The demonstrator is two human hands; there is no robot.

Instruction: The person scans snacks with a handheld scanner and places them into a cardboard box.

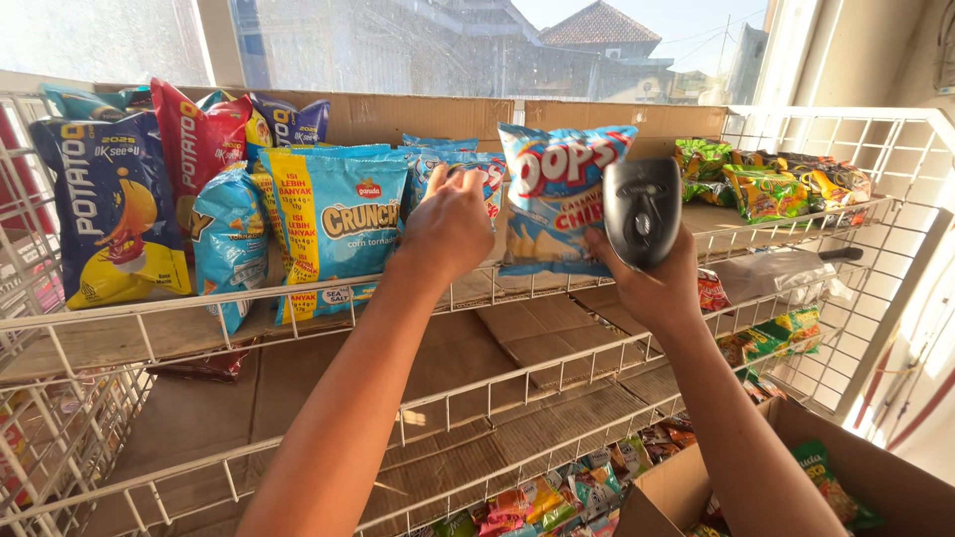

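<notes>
1. Two hands up at the top tier of the white wire rack (179,320), seen from the head camera.
2. Left hand (450,227) closed, knuckles toward the lens, pinching the upper left edge of the blue-and-white chip bag (557,204); bag upright on the shelf, leaning back on the cardboard liner (428,117).
3. Right hand (652,283) wrapped around a dark handheld scanner (642,209), raised just in front of the bag's right side, touching or nearly so — hard to tell.
4. Left of the grip: light-blue corn snack bag (333,234), then a dark-blue potato chip bag (111,214) and a red one (197,139). Green packs (766,189) far right.
5. Lower tiers mostly bare cardboard; small sachets (537,502) along the bottom; open carton (875,477) at lower right.
6. Risk, as a judgement: thin pinch on a puffy, slippery bag — could slide free and tip forward over the low wire lip. Scanner nudging the bag might knock the neighbours down too.
</notes>
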